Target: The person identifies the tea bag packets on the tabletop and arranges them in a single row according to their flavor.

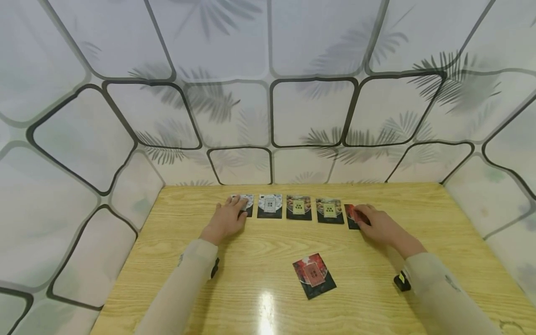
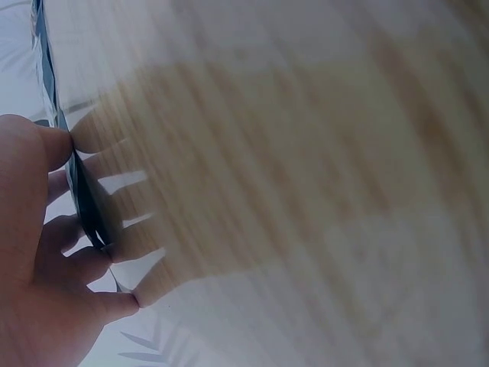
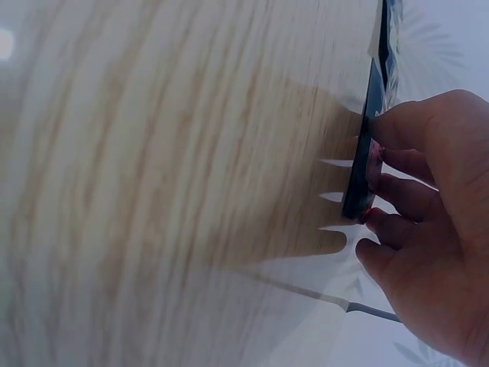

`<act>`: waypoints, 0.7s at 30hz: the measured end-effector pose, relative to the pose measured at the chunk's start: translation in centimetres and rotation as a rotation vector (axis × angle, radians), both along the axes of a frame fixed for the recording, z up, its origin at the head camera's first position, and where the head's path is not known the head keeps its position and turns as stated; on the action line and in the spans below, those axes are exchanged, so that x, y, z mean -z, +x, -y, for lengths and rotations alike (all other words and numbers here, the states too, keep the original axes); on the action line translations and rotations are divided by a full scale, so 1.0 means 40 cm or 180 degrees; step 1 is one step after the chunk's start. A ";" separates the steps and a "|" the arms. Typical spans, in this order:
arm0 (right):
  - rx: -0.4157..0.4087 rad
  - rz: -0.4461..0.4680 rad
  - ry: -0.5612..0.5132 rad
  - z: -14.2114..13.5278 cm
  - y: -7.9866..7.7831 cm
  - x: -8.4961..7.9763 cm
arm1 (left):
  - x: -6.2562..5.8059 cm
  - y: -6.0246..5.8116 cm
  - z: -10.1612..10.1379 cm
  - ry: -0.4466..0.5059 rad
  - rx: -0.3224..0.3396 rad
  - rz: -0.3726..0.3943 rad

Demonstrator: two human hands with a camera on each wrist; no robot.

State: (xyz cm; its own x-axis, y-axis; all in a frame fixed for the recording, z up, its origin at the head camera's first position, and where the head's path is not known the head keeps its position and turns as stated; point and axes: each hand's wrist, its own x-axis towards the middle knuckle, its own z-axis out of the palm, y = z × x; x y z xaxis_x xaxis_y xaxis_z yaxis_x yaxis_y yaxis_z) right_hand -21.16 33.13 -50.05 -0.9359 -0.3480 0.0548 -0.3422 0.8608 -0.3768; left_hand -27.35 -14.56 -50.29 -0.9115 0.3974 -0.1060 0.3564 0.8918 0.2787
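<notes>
Five packets lie in a row near the table's far edge. My left hand (image 1: pixel 227 218) rests with spread fingers on the leftmost, a white-and-black packet (image 1: pixel 250 204), covering part of it. In the left wrist view, the thumb (image 2: pixel 55 147) is right at its dark edge. A second white-and-black packet (image 1: pixel 270 205) comes after it, then two yellow-labelled packets (image 1: pixel 298 207) (image 1: pixel 330 211). At the row's right end, my right hand (image 1: pixel 378 227) holds a red-and-black packet (image 1: pixel 351 217) between thumb and fingers, hiding its right part. Its dark edge (image 3: pixel 359 187) lies close over the table.
Another red-and-black packet (image 1: pixel 314 275) lies tilted on the wooden table (image 1: pixel 243 274), nearer the body, between the forearms. A patterned backdrop (image 1: pixel 234 116) stands behind the table and along both sides. Each wrist carries a small black device (image 1: pixel 402 281).
</notes>
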 end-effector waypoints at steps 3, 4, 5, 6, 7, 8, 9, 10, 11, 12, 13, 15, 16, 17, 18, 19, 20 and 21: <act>-0.0007 -0.0027 0.0018 -0.002 -0.008 0.003 | -0.002 0.001 -0.001 0.0006 -0.0011 -0.0010; -0.0006 -0.0029 0.0024 -0.002 -0.010 0.004 | -0.002 0.002 -0.001 0.0013 -0.0015 -0.0013; -0.0002 -0.0013 0.0033 -0.002 -0.012 0.005 | -0.003 0.002 -0.001 0.0016 -0.0018 -0.0015; -0.0003 -0.0004 0.0038 -0.002 -0.015 0.005 | -0.003 0.002 -0.001 0.0016 -0.0020 -0.0014; 0.0003 0.0003 0.0043 -0.001 -0.017 0.006 | -0.004 0.003 -0.002 0.0014 -0.0021 -0.0012; 0.0005 0.0016 0.0048 -0.002 -0.018 0.005 | -0.005 0.004 -0.002 0.0015 -0.0020 -0.0013; 0.0018 0.0028 0.0041 -0.001 -0.019 0.005 | -0.005 0.004 -0.002 0.0013 -0.0019 -0.0014; 0.0028 0.0042 0.0047 -0.001 -0.020 0.004 | -0.006 0.004 -0.002 0.0010 -0.0017 -0.0016; 0.0043 0.0058 0.0051 0.000 -0.021 0.003 | -0.006 0.004 -0.002 0.0009 -0.0015 -0.0019; 0.0049 0.0062 0.0049 0.001 -0.021 0.001 | -0.006 0.004 -0.002 0.0011 -0.0015 -0.0019; 0.0057 0.0070 0.0051 0.001 -0.022 0.000 | -0.005 0.004 -0.001 0.0010 -0.0014 -0.0021; 0.0068 0.0082 0.0044 0.003 -0.022 -0.002 | -0.005 0.003 -0.001 0.0018 -0.0017 -0.0024; 0.0070 0.0090 0.0048 0.003 -0.022 -0.003 | -0.005 0.003 -0.002 0.0020 -0.0018 -0.0026; 0.0070 0.0096 0.0050 0.004 -0.022 -0.004 | -0.005 0.003 -0.002 0.0019 -0.0018 -0.0030; 0.0062 0.0102 0.0053 0.004 -0.022 -0.004 | -0.004 0.002 -0.002 0.0013 -0.0017 -0.0031; 0.0061 0.0110 0.0062 0.004 -0.022 -0.004 | -0.004 0.002 -0.002 0.0009 -0.0016 -0.0036; 0.0057 0.0117 0.0070 0.005 -0.022 -0.004 | -0.004 0.001 -0.002 0.0009 -0.0014 -0.0042; 0.0057 0.0125 0.0077 0.005 -0.022 -0.003 | -0.003 0.001 -0.002 0.0004 -0.0012 -0.0048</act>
State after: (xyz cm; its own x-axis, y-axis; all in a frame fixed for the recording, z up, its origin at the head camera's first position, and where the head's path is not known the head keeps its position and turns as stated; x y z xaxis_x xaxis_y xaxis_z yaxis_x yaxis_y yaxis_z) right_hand -22.02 32.95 -49.91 -0.9432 -0.3320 0.0096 -0.3120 0.8757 -0.3686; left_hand -27.31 -14.47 -50.16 -0.9145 0.3942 -0.0917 0.3573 0.8928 0.2744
